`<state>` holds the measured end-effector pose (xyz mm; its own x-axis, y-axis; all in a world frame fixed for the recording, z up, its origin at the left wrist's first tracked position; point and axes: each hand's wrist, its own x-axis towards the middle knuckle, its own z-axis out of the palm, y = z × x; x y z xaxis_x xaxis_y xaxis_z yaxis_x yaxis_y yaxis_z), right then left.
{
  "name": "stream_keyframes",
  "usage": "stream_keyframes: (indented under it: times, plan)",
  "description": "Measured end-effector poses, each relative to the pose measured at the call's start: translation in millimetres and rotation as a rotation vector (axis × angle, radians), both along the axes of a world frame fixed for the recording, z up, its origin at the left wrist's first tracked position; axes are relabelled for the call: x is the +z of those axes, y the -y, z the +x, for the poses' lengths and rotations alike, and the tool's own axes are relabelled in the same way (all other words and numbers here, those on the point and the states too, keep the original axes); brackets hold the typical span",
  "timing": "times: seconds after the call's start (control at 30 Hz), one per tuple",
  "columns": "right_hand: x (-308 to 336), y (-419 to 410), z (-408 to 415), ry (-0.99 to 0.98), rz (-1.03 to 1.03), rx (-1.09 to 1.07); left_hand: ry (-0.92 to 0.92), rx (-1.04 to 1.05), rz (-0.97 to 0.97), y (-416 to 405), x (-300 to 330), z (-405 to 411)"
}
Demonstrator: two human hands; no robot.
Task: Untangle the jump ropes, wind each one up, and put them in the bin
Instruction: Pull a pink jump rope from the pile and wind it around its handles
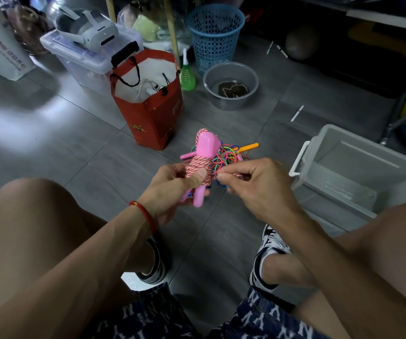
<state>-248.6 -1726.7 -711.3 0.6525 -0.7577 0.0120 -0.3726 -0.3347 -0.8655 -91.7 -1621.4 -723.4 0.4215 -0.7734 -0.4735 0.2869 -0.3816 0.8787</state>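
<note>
- The pink jump rope [200, 167], its pink-and-white cord wound in coils around its pink handles, is held above the grey tiled floor [79, 148], in front of the person's knees.
- The left hand [172, 185] grips this bundle, thumb pressed over the coils.
- The right hand [253, 182], just right of the bundle, pinches a strand of cord between thumb and forefinger.
- Behind the bundle lies a multicoloured rope tangle [229, 156] on the floor, an orange handle [248, 146] sticking out.
- Right of the bundle stands the clear plastic bin [358, 167].
- Beyond the bundle are a red paper bag [153, 118], a grey basin [231, 86] and a blue mesh basket [215, 35].
</note>
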Motion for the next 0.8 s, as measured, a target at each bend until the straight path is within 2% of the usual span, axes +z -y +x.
stream_keyframes:
  times: [0.13,0.3,0.4,0.47,0.6,0.8]
  plan:
    - [-5,-4,4,0.126,0.197,0.031,0.065,0.042,-0.054,2,-1,-5]
    - [-10,-1,7,0.129,0.218,0.005,0.112,0.015,-0.122,0,1,-12]
    - [-13,4,7,0.127,0.225,-0.045,-0.023,0.042,-0.187,1,7,-10]
    - [-13,5,6,0.124,0.212,-0.051,-0.100,0.068,-0.185,1,7,-10]
    - [-12,1,8,0.056,0.155,-0.019,-0.122,0.149,-0.116,1,3,-9]
    - [-4,-8,11,-0.119,-0.147,-0.010,-0.071,0.286,-0.034,6,-6,-18]
